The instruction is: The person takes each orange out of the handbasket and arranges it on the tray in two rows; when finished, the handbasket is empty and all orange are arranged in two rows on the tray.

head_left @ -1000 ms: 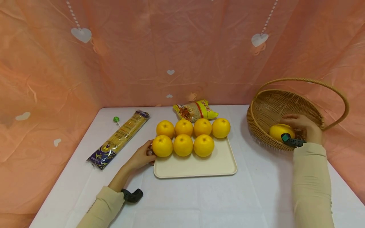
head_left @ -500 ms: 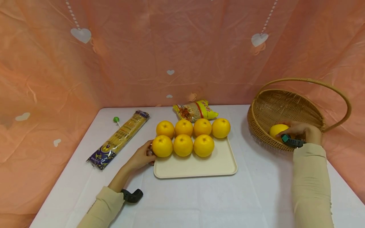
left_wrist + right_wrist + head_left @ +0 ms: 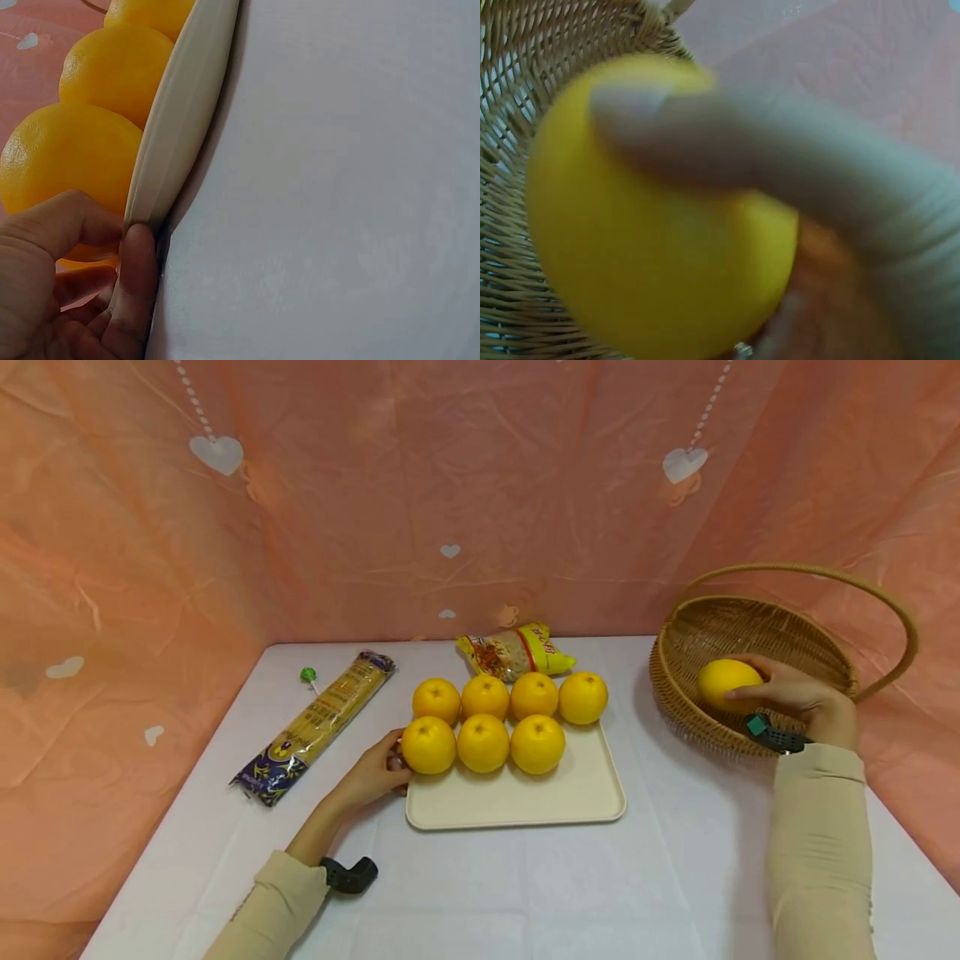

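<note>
In the head view, my right hand (image 3: 797, 687) grips an orange (image 3: 726, 683) inside the wicker basket (image 3: 742, 622) on the right. The right wrist view shows the thumb (image 3: 690, 135) laid across this orange's yellow skin. Two rows of oranges (image 3: 483, 743) stand on a cream tray (image 3: 517, 802) mid-table, four at the back being partly covered by the front ones. At the tray's left side, my left hand (image 3: 373, 770) pinches the rim, as the left wrist view shows, with thumb and fingers around the edge next to the nearest orange (image 3: 71, 157).
Behind the tray lies a yellow food packet (image 3: 513, 652). To its left are a long noodle packet (image 3: 315, 727) and a green lollipop (image 3: 308, 675). The basket's tall handle (image 3: 817, 575) arches over its opening. A pink curtain (image 3: 480, 510) hangs behind the table.
My right hand has closed round the orange in the basket and raised it slightly, toward the left. The left hand and the tray have stayed in place.
</note>
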